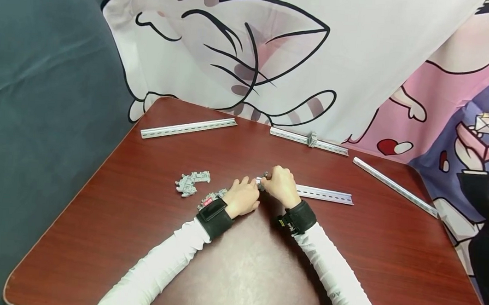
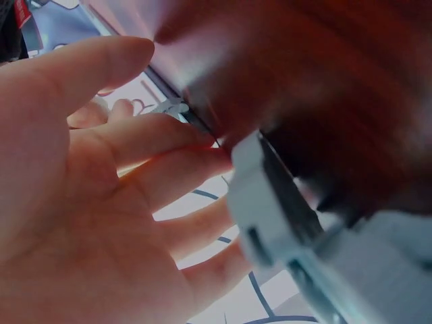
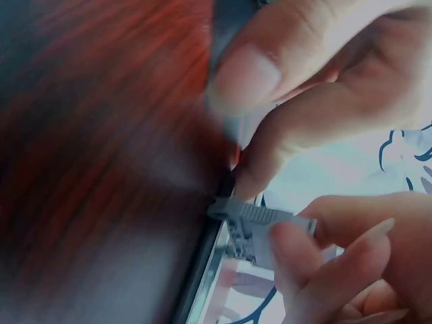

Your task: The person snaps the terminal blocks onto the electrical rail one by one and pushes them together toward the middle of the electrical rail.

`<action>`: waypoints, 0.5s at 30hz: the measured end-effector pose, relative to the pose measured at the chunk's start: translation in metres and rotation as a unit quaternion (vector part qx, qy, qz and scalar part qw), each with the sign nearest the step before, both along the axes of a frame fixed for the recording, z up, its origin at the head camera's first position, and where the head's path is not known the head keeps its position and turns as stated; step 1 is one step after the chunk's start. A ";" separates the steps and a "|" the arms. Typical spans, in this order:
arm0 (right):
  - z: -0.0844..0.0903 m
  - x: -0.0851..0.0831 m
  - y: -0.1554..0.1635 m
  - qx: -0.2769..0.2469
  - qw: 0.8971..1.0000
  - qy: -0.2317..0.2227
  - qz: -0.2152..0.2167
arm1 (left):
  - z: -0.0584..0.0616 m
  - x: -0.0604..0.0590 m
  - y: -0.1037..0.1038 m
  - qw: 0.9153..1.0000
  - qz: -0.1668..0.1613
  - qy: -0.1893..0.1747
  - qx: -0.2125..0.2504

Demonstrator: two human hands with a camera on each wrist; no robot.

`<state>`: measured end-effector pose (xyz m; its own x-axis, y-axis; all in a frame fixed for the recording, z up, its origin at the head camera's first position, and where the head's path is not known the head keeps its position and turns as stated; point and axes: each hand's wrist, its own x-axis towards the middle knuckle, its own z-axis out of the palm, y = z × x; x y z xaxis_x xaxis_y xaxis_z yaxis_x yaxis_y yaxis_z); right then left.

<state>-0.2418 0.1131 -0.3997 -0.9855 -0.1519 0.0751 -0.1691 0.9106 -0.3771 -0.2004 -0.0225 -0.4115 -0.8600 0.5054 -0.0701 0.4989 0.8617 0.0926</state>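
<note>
In the head view my right hand [image 1: 282, 186] bends over the left part of the middle slotted DIN rail [image 1: 325, 194]. It pinches a small grey terminal block [image 3: 253, 226], whose ridged end lies at the rail's edge in the right wrist view. My left hand [image 1: 242, 197] is palm down by the rail's left end, its fingers reaching toward the rail. Seen from the left wrist, those fingers are nearly straight, fingertips right at the rail's edge, with the thumb apart. Closer to that camera, blurred grey blocks [image 2: 256, 202] fill the lower right.
Loose grey blocks [image 1: 188, 182] lie left of my hands, and more with a red label [image 1: 209, 199] by the left wrist. A bare rail [image 1: 187, 128] lies back left. Another rail [image 1: 287, 135] bears one grey block [image 1: 312, 139]. A third rail [image 1: 396, 187] slants at right.
</note>
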 end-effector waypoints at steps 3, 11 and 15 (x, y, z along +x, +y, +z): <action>0.001 -0.003 0.001 0.013 0.999 -0.031 0.006 | -0.001 0.000 0.002 1.000 0.003 0.002 -0.004; 0.004 -0.009 0.001 0.068 0.987 -0.144 0.033 | -0.002 0.001 0.002 1.000 0.008 0.014 0.003; 0.003 -0.011 -0.001 0.096 0.980 -0.166 0.060 | -0.001 0.001 0.001 1.000 0.006 0.018 0.009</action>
<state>-0.2531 0.1124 -0.3962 -0.9251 -0.2482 -0.2873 -0.1764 0.9511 -0.2535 -0.1992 -0.0212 -0.4127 -0.8675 0.4965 -0.0299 0.4924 0.8657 0.0902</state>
